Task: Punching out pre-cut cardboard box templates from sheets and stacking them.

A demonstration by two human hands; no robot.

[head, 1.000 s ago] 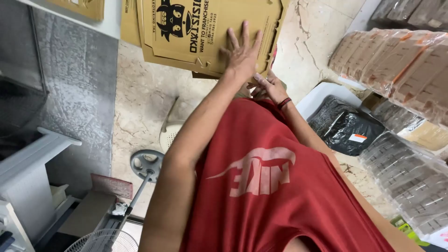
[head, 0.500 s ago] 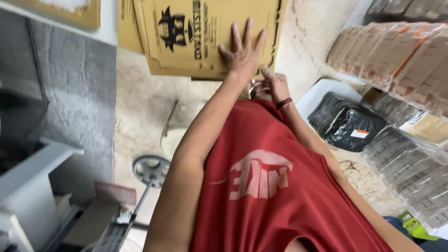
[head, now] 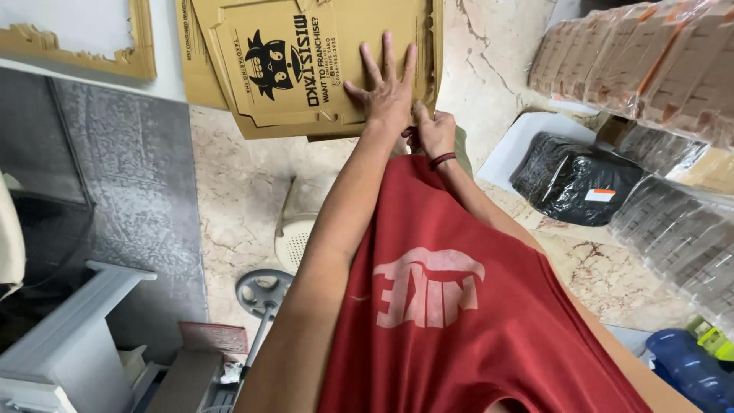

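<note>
Flat brown cardboard box blank (head: 306,69), top centre of the frame, is pressed under the spread, flat left hand (head: 386,92); the right hand (head: 434,134) is pinched on its lower edge. The sheet is judged light, stiff and creasable, best held by its edges.

The left hand (head: 388,88) lies flat, fingers spread, on a printed flat cardboard box (head: 306,65). The right hand (head: 434,131), wearing a dark wristband (head: 442,160), pinches the box's lower edge beside it.

surface: marble floor (head: 245,191) | on it: flat cardboard sheets (head: 306,69), black bag (head: 573,176), fan base (head: 264,291)
</note>
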